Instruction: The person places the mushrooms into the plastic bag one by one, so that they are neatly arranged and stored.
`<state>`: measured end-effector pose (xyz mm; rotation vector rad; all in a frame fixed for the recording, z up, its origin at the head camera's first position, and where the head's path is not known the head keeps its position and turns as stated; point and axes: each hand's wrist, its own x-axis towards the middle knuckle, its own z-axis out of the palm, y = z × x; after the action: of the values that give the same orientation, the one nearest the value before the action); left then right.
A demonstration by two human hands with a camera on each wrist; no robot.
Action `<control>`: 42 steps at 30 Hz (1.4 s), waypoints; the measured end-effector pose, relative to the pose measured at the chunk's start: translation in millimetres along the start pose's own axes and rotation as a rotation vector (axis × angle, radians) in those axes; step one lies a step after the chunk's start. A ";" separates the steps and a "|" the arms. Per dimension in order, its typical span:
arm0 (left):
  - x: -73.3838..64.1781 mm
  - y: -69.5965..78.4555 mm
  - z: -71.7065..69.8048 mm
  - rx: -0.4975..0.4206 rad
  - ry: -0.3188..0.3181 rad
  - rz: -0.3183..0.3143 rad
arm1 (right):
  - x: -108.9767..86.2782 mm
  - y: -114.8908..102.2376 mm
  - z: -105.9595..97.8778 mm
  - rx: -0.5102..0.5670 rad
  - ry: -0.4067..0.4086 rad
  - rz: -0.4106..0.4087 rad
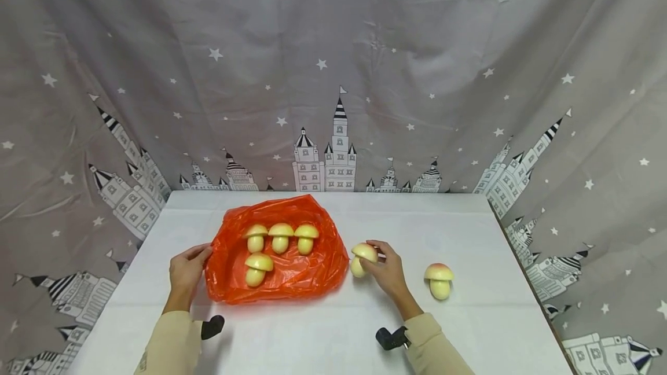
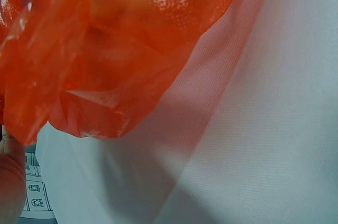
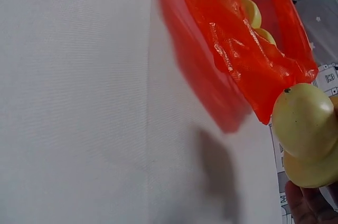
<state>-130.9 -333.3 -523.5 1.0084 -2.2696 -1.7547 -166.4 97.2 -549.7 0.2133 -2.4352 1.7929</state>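
Observation:
A red plastic bag (image 1: 292, 293) lies spread open on the table, with several yellow toy mushrooms (image 1: 280, 237) inside it. My left hand (image 1: 186, 274) pinches the bag's left edge; in the left wrist view the thumb (image 2: 11, 182) shows beside the red film (image 2: 116, 76). Just right of the bag, my right hand (image 1: 388, 271) grips another toy mushroom (image 1: 359, 259) by its pinkish-yellow cap. In the right wrist view this mushroom (image 3: 303, 123) has its stem toward the bag (image 3: 253, 71), and the fingers (image 3: 309, 205) are partly cut off by the frame.
One more toy mushroom (image 1: 439, 280), with a reddish cap, lies on the white table (image 1: 495, 328) to the right of my right hand. A grey curtain (image 1: 385, 74) printed with stars and castles hangs behind and around the table.

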 end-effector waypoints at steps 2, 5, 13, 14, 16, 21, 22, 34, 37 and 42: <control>-3.1 2.8 0.3 0.004 -0.012 -0.004 | -0.1 -4.6 1.1 0.005 -0.009 0.006; -3.5 3.6 0.1 0.014 -0.026 -0.006 | -2.2 -24.5 -0.1 0.023 -0.028 -0.003; 5.4 -2.2 0.1 0.003 -0.017 -0.012 | -1.3 -51.8 -0.6 0.112 -0.065 -0.008; 8.6 -5.6 0.1 -0.005 -0.011 -0.024 | -1.2 -53.3 0.0 0.108 -0.066 -0.013; 9.8 -7.4 0.7 -0.005 -0.006 -0.031 | -0.8 -55.8 1.5 0.088 -0.065 -0.037; 15.7 -16.5 0.5 -0.005 -0.008 0.020 | -0.9 -64.2 6.7 0.015 -0.077 -0.081; 15.9 -17.7 0.2 -0.011 -0.010 0.029 | -0.7 -65.1 8.2 0.009 -0.084 -0.082; 8.4 -8.2 0.1 0.006 -0.017 0.036 | 12.1 -42.7 35.5 0.035 -0.167 -0.083; 1.5 -0.4 1.6 0.037 -0.026 0.023 | 14.8 -45.0 37.3 0.027 -0.178 -0.080; -0.1 1.3 1.2 0.029 -0.049 0.026 | 18.4 -51.5 43.1 0.024 -0.213 -0.083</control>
<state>-131.9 -332.1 -522.7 0.9467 -2.3328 -1.7610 -175.6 40.1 -511.0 0.5252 -2.5021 1.8504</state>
